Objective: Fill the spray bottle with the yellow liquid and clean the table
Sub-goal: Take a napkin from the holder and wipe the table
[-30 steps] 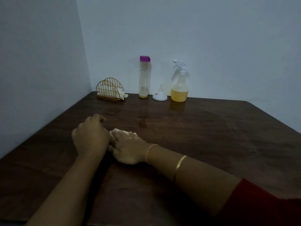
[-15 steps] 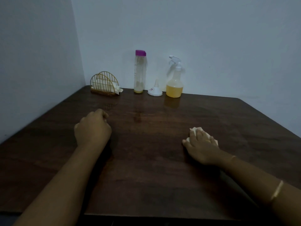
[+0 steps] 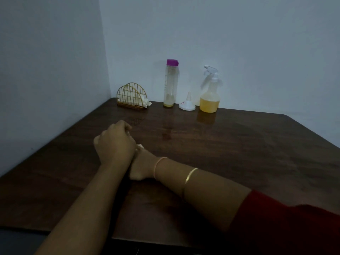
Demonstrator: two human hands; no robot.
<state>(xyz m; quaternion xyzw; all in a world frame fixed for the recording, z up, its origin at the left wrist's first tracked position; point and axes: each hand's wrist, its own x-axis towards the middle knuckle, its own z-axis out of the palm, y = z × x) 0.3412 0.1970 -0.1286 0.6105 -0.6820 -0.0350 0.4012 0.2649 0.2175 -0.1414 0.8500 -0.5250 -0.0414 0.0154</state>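
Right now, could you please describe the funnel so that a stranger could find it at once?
Follow the table to its far edge, against the wall. Between the purple-capped bottle and the spray bottle sits the funnel: the only low white piece, spout up.

left hand fisted, right hand on tissue

The person wore a dark red sleeve on the right arm. Its cloth looked soft and a little fuzzy, and its edge crossed the forearm at a slant. Nearer to the wrist there was a thin gold bangle, flat and shiny. Just behind the right grip sat a thin pink band, like a thread. The left forearm was bare.
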